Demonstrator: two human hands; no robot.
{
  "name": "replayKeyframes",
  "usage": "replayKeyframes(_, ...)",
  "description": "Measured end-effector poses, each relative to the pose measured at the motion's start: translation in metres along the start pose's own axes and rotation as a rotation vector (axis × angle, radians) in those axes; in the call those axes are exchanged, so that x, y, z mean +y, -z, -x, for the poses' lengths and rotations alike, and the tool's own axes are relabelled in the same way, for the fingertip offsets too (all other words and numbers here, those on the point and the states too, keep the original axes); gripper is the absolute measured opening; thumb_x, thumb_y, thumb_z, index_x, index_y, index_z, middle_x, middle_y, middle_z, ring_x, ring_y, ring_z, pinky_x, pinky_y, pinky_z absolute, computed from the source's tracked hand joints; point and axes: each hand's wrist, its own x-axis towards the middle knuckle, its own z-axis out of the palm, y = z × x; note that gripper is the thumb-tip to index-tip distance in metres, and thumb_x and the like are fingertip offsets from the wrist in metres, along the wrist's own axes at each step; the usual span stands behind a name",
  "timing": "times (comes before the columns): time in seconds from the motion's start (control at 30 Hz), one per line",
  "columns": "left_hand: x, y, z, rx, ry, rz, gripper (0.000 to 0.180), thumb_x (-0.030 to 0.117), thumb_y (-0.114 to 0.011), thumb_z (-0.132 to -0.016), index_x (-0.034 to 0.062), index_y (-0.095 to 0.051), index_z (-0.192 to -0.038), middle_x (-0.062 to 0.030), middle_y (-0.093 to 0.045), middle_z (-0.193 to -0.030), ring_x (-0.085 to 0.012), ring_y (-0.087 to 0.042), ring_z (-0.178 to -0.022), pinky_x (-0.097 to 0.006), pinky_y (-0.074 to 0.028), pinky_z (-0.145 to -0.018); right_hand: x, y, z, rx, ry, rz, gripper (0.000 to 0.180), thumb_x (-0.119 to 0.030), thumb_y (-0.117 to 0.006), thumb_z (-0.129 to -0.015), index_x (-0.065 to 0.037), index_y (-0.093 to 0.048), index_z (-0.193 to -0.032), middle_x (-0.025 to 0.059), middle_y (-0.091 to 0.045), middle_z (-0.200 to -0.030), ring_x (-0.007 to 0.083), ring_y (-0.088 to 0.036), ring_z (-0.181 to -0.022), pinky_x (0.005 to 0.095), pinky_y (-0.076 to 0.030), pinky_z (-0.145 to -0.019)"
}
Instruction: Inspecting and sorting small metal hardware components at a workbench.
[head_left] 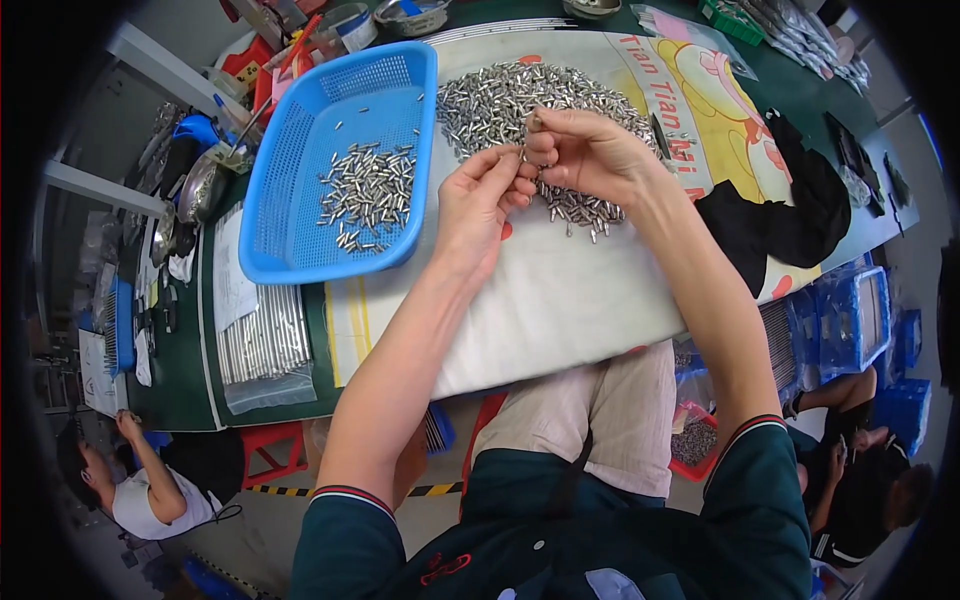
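Observation:
My left hand (478, 200) and my right hand (583, 152) meet over the near side of a wide heap of small silvery metal pins (480, 98). The fingers of both are pinched together, the right ones raised slightly above the left. Whatever they hold is too small and too covered by the fingers to name. To the left stands a blue perforated plastic basket (285, 200) with a smaller pile of similar metal pins (375, 195) on its bottom. Under the heap lies a pale printed cloth (540, 310).
Left of the cloth lies a clear bag of long metal rods (265, 345). A black cloth (775, 220) is at the right. Blue crates (850, 315) and a red bin of small parts (693, 440) sit below the table. Other people (150, 485) sit on both sides.

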Motion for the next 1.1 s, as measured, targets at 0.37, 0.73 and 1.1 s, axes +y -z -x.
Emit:
replayKeyframes(0.37, 0.0, 0.0, -0.001, -0.048, 0.0, 0.002, 0.017, 0.01, -0.054, -0.088, 0.0007, -0.056, -0.102, -0.0065, -0.061, -0.085, -0.0083, -0.055, -0.069, -0.02, -0.046, -0.063, 0.015, 0.017, -0.003, 0.027, -0.107, -0.287, 0.02, -0.021, -0.045, -0.09, -0.005, -0.048, -0.079, -0.0005, -0.043, -0.064, 0.0092, -0.04, -0.057, 0.0192, -0.031, -0.044)
replayKeyframes(0.73, 0.005, 0.003, 0.0, -0.007, -0.055, -0.087, 0.017, 0.01, -0.054, -0.087, 0.001, -0.056, -0.101, -0.0063, -0.062, -0.084, -0.0081, -0.055, -0.069, -0.02, -0.046, -0.062, 0.012, -0.002, 0.005, 0.278, 0.086, 0.505, 0.017, -0.022, -0.061, -0.08, -0.005, -0.063, -0.079, 0.0003, -0.06, -0.069, 0.0046, -0.049, -0.06, 0.0185, -0.037, -0.051)
replayKeyframes(1.1, 0.004, -0.007, 0.002, 0.022, -0.206, -0.5, 0.014, 0.009, -0.053, -0.087, 0.0018, -0.058, -0.098, -0.0049, -0.063, -0.077, -0.0071, -0.056, -0.061, -0.018, -0.044, -0.054, 0.011, 0.002, 0.01, 0.279, 0.167, 0.767, 0.019, -0.02, -0.063, -0.076, -0.001, -0.065, -0.08, 0.0026, -0.061, -0.068, 0.0055, -0.051, -0.059, 0.0191, -0.037, -0.049)
